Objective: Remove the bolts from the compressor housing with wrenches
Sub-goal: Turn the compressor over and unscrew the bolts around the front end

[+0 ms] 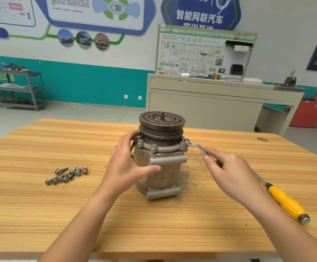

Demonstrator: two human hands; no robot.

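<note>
Loosening a flange bolt (182, 144) with the wrench (195, 146)

The compressor housing (161, 167) stands centrally on the table (40, 214), towards its far edge. The left hand (127, 163) wraps round it and the right hand (229, 171) pinches the wrench. Keep the ring square, brace firmly, pull steadily.

Wooden table (40, 214), yellow-handled screwdriver (286, 203), beige cabinet (201, 110), metal trolley (19, 87)

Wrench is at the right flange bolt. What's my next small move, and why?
Probably swing the wrench counterclockwise a short arc to loosen the flange bolt. Its head sits at that bolt, the right hand pinches its handle, and the left hand braces the compressor.
</note>
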